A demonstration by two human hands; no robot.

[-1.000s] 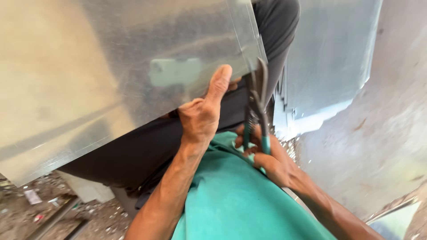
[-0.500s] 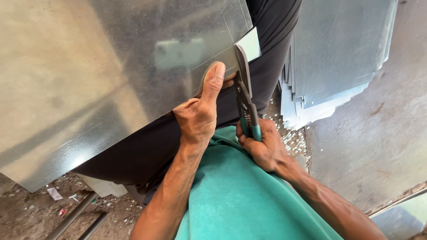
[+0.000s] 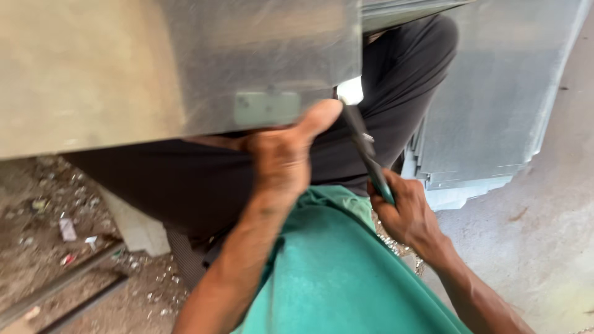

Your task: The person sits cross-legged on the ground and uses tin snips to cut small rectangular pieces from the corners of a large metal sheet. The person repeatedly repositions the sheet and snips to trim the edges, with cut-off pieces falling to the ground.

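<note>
Snips (image 3: 365,148) in the closed right hand (image 3: 405,213) bite the sheet (image 3: 185,68) at its lower corner, left hand (image 3: 281,154) gripping the edge over the lap; cut seems only begun.

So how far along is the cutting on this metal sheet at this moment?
Done: the snips have reached the sheet's lower right corner, where a small bright offcut sits at the blades. In hand: the left hand steadies the sheet's lower edge, thumb up, while the right hand grips the handles. Left: cannot tell; a stack of sheets lies alongside.
</note>
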